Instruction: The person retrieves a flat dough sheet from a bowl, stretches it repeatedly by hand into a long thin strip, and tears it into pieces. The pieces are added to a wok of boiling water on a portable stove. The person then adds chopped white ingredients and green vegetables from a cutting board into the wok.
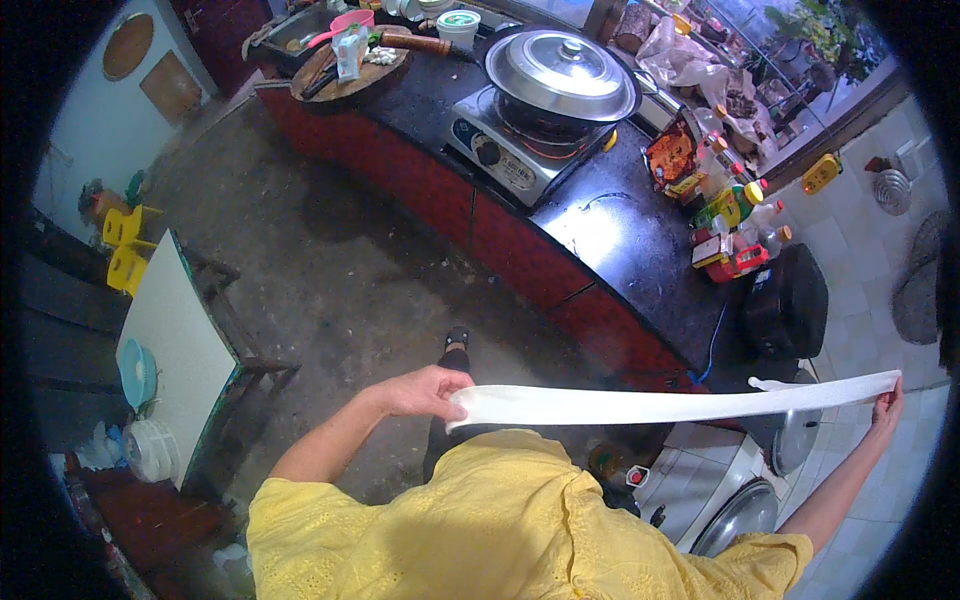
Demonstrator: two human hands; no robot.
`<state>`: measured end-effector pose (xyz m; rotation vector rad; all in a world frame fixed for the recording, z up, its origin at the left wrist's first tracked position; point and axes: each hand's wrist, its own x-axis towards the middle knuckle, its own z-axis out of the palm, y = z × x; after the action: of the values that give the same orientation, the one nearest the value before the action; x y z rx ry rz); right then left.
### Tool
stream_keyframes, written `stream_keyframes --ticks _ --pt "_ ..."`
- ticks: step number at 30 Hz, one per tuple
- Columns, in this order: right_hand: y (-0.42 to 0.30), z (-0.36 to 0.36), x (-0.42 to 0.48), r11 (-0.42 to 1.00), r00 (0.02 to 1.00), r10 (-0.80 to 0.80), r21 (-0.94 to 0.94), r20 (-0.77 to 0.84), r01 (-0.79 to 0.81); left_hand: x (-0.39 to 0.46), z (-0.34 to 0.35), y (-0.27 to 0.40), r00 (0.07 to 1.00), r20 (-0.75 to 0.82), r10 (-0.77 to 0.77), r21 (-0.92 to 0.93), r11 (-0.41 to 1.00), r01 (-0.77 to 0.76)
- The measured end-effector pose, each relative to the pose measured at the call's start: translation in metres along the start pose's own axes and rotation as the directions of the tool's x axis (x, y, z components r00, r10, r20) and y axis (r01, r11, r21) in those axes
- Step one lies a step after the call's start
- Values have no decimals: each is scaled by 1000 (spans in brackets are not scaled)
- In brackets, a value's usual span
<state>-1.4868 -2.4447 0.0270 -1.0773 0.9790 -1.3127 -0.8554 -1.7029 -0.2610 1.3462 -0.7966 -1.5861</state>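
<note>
A long white strip of fabric [600,406] is stretched across in front of my yellow shirt. My left hand [424,391] pinches its left end between thumb and fingers. Out at the far right, my right hand [888,405] holds the other end, with that arm extended. Near the right part hangs a short, narrow white piece, which seems to belong to the strip. Beyond the strip a steel-lidded wok [562,75] sits on a portable stove [510,146] on the dark countertop [600,225].
Bottles and seasoning packets [731,217] crowd the counter by the window, beside a black appliance [787,300]. At the left stands a pale-topped table [180,322] with a blue basket [138,373]. Metal lids [739,517] lie at the lower right. A round chopping board [390,71] holds a cleaver.
</note>
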Motion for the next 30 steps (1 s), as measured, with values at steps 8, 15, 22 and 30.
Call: stream_keyframes --ticks 8,15,22,30 --pt "-2 -6 -7 998 1000 10 -60 -22 -12 -1 -23 -32 933 -357 -51 364 912 189" --pt "-1 -8 -6 996 996 -37 -78 -78 31 -12 -26 -23 972 -233 -42 -237 971 -15" --pt "22 23 -18 999 997 41 -7 -71 -41 17 1 -11 787 -605 -122 -117 991 64" --pt "-1 -7 -16 999 994 -23 -49 -104 18 -18 -60 -57 700 -714 9 140 982 129"
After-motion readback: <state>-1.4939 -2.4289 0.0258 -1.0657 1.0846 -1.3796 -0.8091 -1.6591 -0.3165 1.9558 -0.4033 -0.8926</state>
